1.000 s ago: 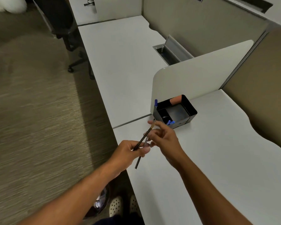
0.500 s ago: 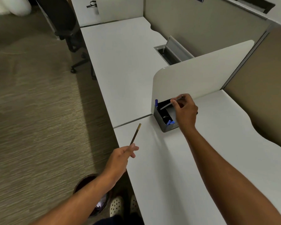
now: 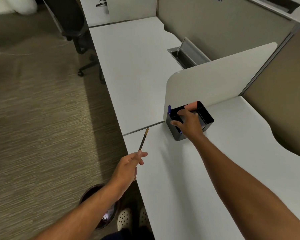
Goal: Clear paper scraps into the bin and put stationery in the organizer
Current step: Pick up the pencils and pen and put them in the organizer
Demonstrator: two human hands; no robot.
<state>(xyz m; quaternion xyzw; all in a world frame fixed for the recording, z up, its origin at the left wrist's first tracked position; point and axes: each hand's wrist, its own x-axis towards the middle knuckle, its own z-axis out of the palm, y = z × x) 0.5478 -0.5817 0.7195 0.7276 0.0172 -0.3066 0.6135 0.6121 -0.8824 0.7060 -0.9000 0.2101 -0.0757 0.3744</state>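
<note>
1. Bin [image 3: 100, 210]: dark, round, on the carpet under the left forearm, beside the desk [image 3: 189, 179] edge; pale scraps inside.
2. Left hand [image 3: 126, 168]: over the desk's near-left edge, fingers [image 3: 142, 155] pinched on the lower end of a pencil [image 3: 143, 140].
3. Pencil: dark shaft, gold-tipped far end; long axis runs up and away from the fingers, leaning slightly right, toward the seam between desks.
4. Organizer [image 3: 204, 118]: black, compartmented, on the desk against the white divider [image 3: 215, 80]; a blue pen [image 3: 169, 109] stands upright in its left corner.
5. Right hand [image 3: 189, 124]: over the organizer's front compartments, fingers loosely spread, nothing visibly held.
</note>
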